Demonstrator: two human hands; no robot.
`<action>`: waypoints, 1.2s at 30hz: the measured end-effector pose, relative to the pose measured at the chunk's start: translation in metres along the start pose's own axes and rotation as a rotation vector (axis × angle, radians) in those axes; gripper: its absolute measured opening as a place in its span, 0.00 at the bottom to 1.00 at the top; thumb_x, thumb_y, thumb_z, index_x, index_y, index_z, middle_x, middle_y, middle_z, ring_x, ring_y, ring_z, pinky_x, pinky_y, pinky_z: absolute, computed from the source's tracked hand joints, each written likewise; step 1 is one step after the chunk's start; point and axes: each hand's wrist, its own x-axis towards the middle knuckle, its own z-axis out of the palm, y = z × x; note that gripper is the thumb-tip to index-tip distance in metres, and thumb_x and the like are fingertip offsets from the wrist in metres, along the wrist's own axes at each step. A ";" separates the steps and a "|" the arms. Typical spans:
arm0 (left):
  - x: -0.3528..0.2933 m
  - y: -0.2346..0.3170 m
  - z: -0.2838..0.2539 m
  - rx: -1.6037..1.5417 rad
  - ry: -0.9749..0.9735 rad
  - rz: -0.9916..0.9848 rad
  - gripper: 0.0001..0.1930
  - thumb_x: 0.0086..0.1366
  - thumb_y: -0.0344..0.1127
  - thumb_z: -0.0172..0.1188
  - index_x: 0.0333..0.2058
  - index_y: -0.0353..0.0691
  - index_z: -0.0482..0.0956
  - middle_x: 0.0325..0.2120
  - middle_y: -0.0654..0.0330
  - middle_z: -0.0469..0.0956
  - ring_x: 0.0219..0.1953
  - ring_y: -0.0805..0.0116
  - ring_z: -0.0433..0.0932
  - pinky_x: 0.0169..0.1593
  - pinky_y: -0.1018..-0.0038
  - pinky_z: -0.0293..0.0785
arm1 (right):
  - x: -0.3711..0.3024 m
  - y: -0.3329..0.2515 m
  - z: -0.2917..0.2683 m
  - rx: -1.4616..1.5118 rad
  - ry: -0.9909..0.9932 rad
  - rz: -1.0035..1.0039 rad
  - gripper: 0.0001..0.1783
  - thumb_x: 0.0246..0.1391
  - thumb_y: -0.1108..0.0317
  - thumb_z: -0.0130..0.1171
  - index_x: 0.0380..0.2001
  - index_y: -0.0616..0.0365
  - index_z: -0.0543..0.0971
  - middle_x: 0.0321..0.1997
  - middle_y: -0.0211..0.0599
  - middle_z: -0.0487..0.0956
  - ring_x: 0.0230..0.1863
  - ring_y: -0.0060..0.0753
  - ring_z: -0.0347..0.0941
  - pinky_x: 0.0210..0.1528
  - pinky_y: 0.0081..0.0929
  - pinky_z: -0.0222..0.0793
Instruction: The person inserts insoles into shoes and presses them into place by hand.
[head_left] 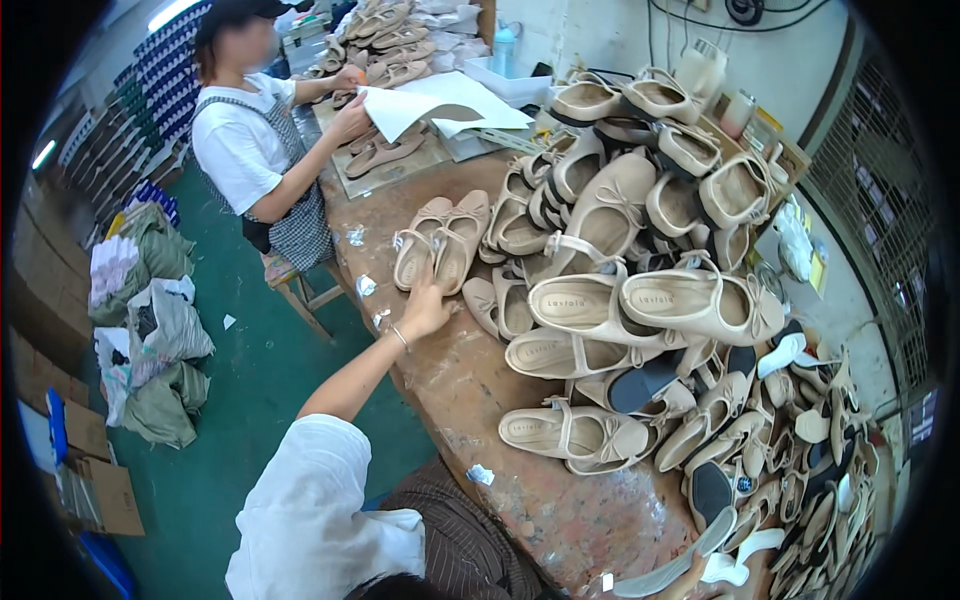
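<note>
My left hand (pixel 425 308) reaches out over the table to a pair of beige bow flats (pixel 441 243) lying side by side, toes pointing away from me. It grips them at the heel end; a finger reaches in between the two shoes, and the other fingers are partly hidden. A thin bracelet circles that wrist. Just right of the pair, more beige strapped shoes (pixel 585 305) are heaped high, some showing dark soles or block heels. One shoe (pixel 572 430) lies nearer me, insole up. I cannot make out my right hand in this view.
At the far left of the table, a person (pixel 245 150) in a checked apron holds a white sheet (pixel 440 105). More shoes fill the right side, beside white insole-like pieces (pixel 735 562). Sacks (pixel 165 330) stand on the green floor (pixel 270 370). Crumpled paper bits dot the table edge.
</note>
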 end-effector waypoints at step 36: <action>-0.234 0.303 0.019 -0.488 -0.696 0.985 0.28 0.54 0.38 0.72 0.54 0.39 0.79 0.65 0.48 0.66 0.67 0.43 0.64 0.68 0.50 0.60 | -0.169 0.055 -0.052 1.047 -0.142 0.702 0.32 0.69 0.58 0.49 0.64 0.75 0.62 0.57 0.65 0.75 0.41 0.45 0.76 0.42 0.35 0.83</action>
